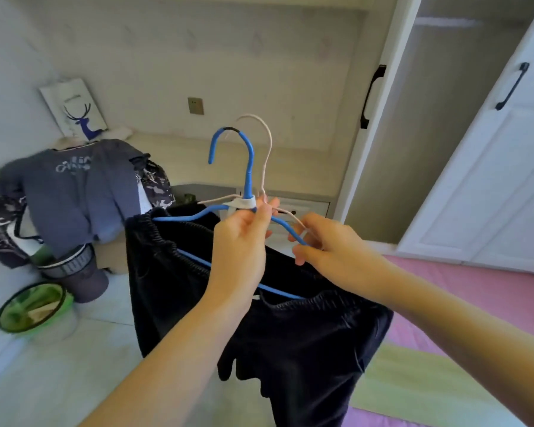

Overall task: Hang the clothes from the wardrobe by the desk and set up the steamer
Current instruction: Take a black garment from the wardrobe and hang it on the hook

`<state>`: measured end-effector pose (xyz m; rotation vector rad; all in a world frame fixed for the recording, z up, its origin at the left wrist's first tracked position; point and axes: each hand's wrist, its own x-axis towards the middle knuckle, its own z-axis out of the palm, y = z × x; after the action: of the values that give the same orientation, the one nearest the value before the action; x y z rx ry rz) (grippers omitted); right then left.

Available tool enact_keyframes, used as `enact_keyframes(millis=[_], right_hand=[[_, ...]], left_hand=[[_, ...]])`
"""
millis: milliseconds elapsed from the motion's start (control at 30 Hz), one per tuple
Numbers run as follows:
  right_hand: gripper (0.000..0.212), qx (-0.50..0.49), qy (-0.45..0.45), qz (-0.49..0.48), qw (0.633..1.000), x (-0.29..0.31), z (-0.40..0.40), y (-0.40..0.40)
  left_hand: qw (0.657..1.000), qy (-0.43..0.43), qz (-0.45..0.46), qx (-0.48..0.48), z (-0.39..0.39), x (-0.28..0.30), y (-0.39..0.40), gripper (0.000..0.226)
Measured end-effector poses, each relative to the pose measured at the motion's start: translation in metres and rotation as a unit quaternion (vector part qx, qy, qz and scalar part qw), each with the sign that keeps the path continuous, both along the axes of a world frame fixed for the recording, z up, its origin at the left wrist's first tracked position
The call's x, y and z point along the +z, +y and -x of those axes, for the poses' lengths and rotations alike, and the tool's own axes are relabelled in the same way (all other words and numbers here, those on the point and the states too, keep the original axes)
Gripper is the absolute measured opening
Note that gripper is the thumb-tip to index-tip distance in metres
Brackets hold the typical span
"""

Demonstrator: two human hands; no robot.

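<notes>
While the left hand (239, 241) pinches the neck of the thin blue plastic-coated wire hanger (247, 177), the right hand (330, 241) curls its fingers round that hanger's sloping shoulder, where a slim white wire hanger (267, 143) lies tangled alongside. Dark, soft trousers with a gathered elastic waistband (259, 328) droop limply from the blue hanger, in front of the pale counter (182, 149). They look light and floppy, so the stiff neck seems the surest hold.
</notes>
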<state>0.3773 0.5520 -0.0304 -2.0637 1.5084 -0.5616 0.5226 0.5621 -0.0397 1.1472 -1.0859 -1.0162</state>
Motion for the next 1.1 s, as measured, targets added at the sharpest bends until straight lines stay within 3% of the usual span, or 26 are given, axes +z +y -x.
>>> enact_keyframes(millis=[33, 267, 500, 733, 833, 1000, 1100], right_hand=[[0.002, 0.003, -0.01, 0.007, 1.0, -0.005, -0.004, -0.003], [0.03, 0.017, -0.044, 0.073, 0.996, -0.033, -0.055, -0.031], [0.029, 0.079, 0.117, 0.177, 0.974, -0.038, -0.123, -0.074], [0.025, 0.092, 0.117, 0.218, 0.964, -0.034, -0.2, -0.118], [0.025, 0.088, 0.102, 0.214, 0.967, -0.034, -0.23, -0.137], [0.026, 0.087, 0.073, 0.198, 0.974, -0.042, -0.27, -0.161], [0.025, 0.097, 0.053, 0.201, 0.973, -0.047, -0.289, -0.168]], left_hand=[[1.0, -0.003, -0.002, 0.017, -0.004, -0.003, -0.002, 0.024], [0.995, 0.035, -0.037, 0.088, -0.04, -0.009, -0.016, 0.033], [0.995, 0.019, -0.035, 0.091, -0.11, -0.015, -0.034, 0.026], [0.997, -0.029, -0.074, 0.013, -0.207, -0.002, -0.061, 0.021], [0.997, -0.024, -0.049, 0.048, -0.26, 0.003, -0.066, 0.017], [0.961, -0.205, 0.022, 0.184, -0.369, -0.03, -0.085, 0.022], [0.918, -0.36, 0.009, 0.164, -0.42, -0.054, -0.1, 0.024]])
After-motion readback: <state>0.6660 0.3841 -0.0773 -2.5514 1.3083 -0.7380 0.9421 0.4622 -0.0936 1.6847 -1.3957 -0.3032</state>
